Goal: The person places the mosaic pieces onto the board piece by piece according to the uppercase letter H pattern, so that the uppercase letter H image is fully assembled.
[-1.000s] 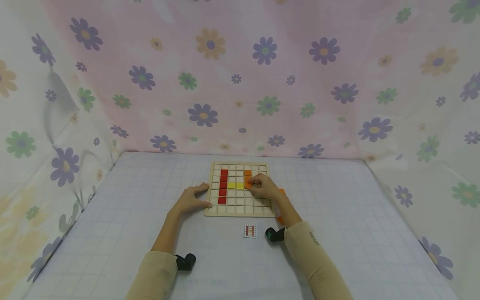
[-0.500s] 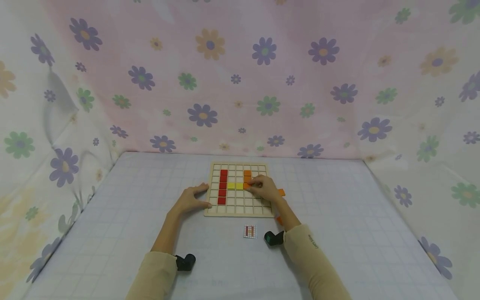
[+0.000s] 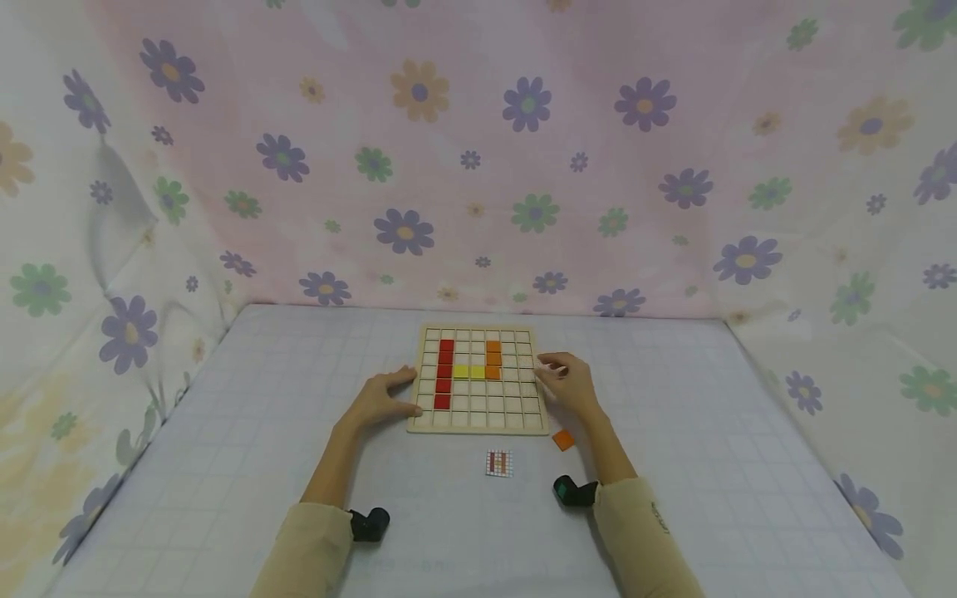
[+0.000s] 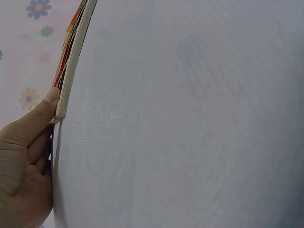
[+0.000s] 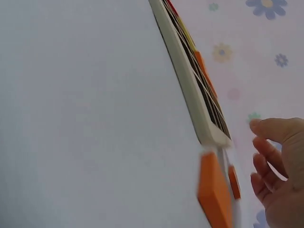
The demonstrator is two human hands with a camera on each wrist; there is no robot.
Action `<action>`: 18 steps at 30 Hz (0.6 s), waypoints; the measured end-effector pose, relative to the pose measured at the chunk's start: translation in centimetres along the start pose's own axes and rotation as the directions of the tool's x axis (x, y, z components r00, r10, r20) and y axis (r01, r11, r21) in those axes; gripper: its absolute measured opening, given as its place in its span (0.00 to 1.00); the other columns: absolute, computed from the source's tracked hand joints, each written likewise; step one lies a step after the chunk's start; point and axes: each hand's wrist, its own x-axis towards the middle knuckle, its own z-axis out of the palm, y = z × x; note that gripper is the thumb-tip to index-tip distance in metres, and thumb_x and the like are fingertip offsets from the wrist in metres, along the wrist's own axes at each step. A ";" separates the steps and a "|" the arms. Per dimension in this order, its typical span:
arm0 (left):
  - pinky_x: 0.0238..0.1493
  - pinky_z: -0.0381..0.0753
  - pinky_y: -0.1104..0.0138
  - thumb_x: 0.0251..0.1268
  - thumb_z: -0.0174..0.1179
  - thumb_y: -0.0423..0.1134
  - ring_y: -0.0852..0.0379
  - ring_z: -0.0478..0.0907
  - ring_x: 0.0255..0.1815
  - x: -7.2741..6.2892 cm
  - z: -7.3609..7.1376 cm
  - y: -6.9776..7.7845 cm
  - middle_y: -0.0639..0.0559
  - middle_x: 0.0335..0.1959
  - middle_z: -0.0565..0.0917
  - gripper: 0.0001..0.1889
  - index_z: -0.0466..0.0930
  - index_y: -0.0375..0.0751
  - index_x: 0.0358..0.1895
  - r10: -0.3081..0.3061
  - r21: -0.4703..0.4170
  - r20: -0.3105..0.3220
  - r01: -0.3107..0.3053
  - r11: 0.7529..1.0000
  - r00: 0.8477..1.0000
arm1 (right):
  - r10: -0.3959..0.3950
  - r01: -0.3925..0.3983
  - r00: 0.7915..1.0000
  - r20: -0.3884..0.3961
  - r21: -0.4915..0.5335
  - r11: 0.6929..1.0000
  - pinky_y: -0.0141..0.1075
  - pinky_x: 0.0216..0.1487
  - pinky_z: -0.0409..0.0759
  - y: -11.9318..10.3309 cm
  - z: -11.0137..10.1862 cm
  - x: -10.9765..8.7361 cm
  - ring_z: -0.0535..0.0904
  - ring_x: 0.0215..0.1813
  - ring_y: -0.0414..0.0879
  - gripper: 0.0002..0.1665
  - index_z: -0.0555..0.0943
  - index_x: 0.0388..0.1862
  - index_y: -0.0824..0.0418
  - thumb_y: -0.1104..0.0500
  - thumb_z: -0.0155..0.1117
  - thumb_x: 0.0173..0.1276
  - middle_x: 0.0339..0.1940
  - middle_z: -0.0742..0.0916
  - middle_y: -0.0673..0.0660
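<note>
A wooden grid board point(image 3: 478, 431) lies on the table, holding a column of red tiles point(image 3: 444, 384), a yellow strip point(image 3: 469, 372) and a shorter orange column point(image 3: 493, 360). My left hand point(image 3: 381, 399) touches the board's left edge, thumb and fingers spread; its thumb meets the corner in the left wrist view. Just off the right edge hovers my right hand point(image 3: 571, 384), holding nothing, with thumb and fingers apart in the right wrist view. Close to it there are a blurred nearer orange tile point(image 5: 213, 192) and a farther orange tile point(image 5: 234, 182). The head view shows one loose orange tile point(image 3: 563, 439).
A small printed card point(image 3: 499, 463) with a coloured grid pattern lies in front of the board. White cloth point(image 3: 710, 465) covers the table, and flowered fabric point(image 3: 478, 191) hangs behind and at both sides. Dark cameras sit at both wrists.
My right hand has left the orange column and moved right, past the board's right edge. The orange tile seen there earlier is now hidden by the hand in the head view. My left hand stays put.
</note>
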 end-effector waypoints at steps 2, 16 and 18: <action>0.72 0.52 0.51 0.42 0.75 0.39 0.42 0.58 0.71 0.0 0.0 0.0 0.38 0.68 0.64 0.40 0.69 0.32 0.64 0.000 0.000 0.002 0.000 1.000 1.000 | 0.047 -0.047 0.999 -0.010 -0.059 0.997 0.54 0.46 0.79 0.4 -1.0 -0.3 0.77 0.46 0.62 0.19 0.80 0.49 0.73 0.66 0.67 0.58 0.46 0.83 0.70; 0.72 0.53 0.51 0.43 0.75 0.39 0.42 0.57 0.71 -0.1 -0.2 0.0 0.37 0.68 0.64 0.41 0.68 0.32 0.64 0.007 0.000 0.013 -0.007 1.000 1.000 | 0.205 -0.159 0.960 0.190 -0.231 0.960 0.52 0.51 0.77 0.9 -3.1 -1.7 0.77 0.48 0.60 0.23 0.77 0.52 0.73 0.64 0.66 0.58 0.47 0.83 0.68; 0.72 0.53 0.51 0.43 0.75 0.39 0.42 0.58 0.71 -0.1 -0.2 0.1 0.37 0.68 0.64 0.41 0.68 0.31 0.64 0.008 -0.007 0.014 -0.008 1.000 1.000 | 0.216 -0.173 0.960 0.177 -0.230 0.958 0.51 0.50 0.77 0.9 -2.9 -1.8 0.77 0.47 0.58 0.21 0.78 0.50 0.72 0.64 0.65 0.58 0.46 0.83 0.67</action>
